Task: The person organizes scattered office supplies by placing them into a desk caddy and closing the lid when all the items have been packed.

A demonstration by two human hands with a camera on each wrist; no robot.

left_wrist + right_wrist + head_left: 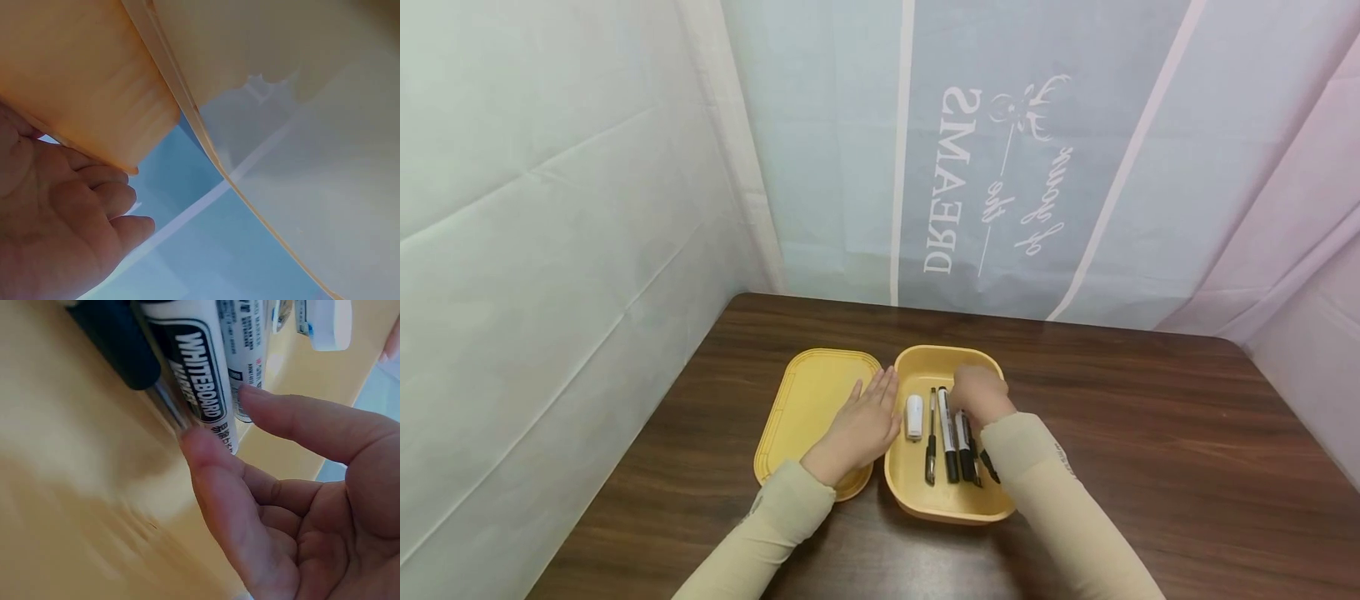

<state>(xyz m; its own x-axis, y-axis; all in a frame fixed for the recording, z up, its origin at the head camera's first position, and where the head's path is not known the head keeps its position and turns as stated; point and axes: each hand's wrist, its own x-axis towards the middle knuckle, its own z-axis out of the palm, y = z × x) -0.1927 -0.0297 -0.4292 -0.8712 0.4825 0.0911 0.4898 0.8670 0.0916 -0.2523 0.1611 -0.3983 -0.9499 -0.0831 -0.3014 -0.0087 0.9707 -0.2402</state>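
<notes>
My right hand (981, 392) reaches into a yellow plastic box (925, 500). In the right wrist view its thumb and index finger stand apart around the end of a whiteboard marker (200, 369). The index fingertip is right at that end, and the thumb overlaps a second marker (247, 344). A dark-gripped pen (119, 344) lies alongside. My left hand (865, 425) rests along the box's left side, fingers straight in the head view, over the right edge of a yellow lid (808, 408). The left wrist view shows its fingers beside the box wall (87, 81).
Inside the box, a white oblong item (913, 417) and a clear pen with black grip (931, 450) lie left of the markers. The box and lid sit side by side on a dark wooden table (1150, 433). Fabric curtains (835, 150) hang behind and at the sides.
</notes>
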